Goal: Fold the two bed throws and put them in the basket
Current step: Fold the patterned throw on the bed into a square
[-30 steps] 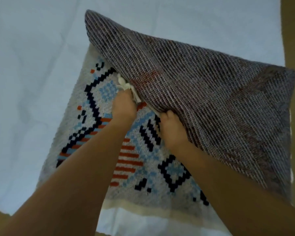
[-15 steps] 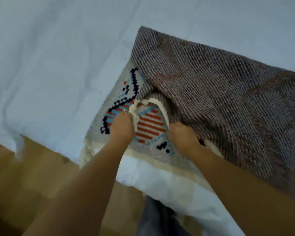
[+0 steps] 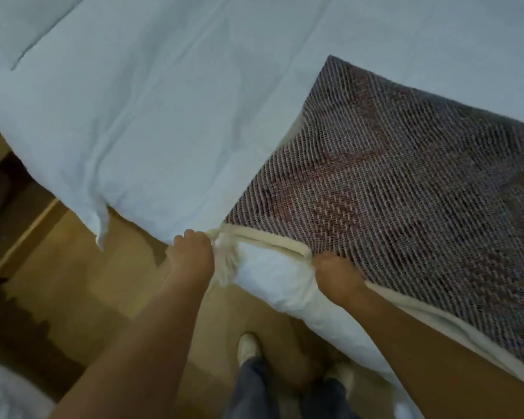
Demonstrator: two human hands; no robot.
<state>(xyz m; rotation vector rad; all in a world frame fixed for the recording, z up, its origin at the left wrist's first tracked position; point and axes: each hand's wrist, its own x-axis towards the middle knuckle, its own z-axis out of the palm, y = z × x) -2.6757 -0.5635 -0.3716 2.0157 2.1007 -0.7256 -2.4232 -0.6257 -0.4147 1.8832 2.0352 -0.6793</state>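
A woven bed throw (image 3: pixel 406 189) lies folded over on the white bed (image 3: pixel 170 116), its grey-brown underside up, reaching to the bed's near edge. A cream hem and a tassel show along that edge. My left hand (image 3: pixel 191 255) pinches the throw's corner by the tassel at the bed's edge. My right hand (image 3: pixel 336 273) grips the cream hem a little to the right. The patterned face is hidden underneath. No second throw or basket is in view.
A wooden floor (image 3: pixel 73 267) lies below the bed's edge. My feet in pale shoes (image 3: pixel 248 349) stand close to the bed. A white pillow corner (image 3: pixel 97 225) hangs over the edge at the left. Dark furniture (image 3: pixel 0 189) sits far left.
Both hands have pulled the throw's top layer toward me to the bed's near edge. The folded layer now covers the patterned face entirely. The view has tilted down to the floor.
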